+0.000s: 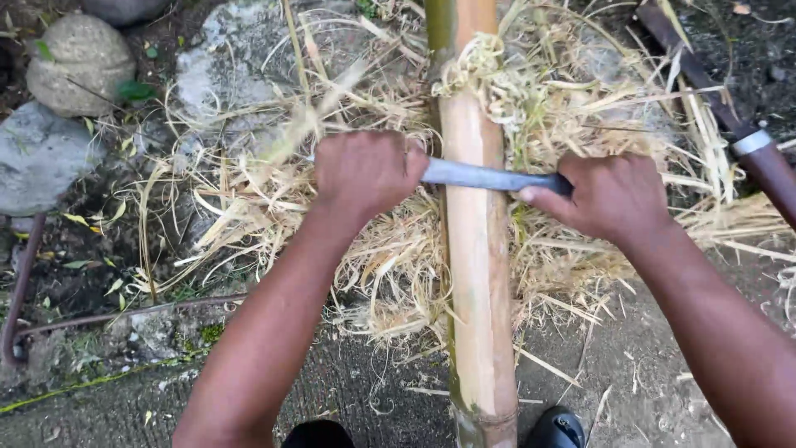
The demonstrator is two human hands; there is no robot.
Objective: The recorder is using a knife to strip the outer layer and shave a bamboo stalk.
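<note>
Pole: long pale-yellow bamboo pole [477, 249], likely stiff, heavy, smooth-skinned.
Blade: flat grey metal blade [485, 176] lies across it.
Grip: left hand [365, 172] and right hand [609, 197], 2 fists clamped on blade ends.

No packages, labels, signs or screens visible in the head view; the scene holds only natural materials and hand tools.

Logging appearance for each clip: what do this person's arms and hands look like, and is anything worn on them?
Both forearms are bare as far as the frame shows, with no sleeves in view. The left hand and right hand are gloveless, and no rings, watch or wristbands are visible. The fingers are mostly curled out of sight.
</note>
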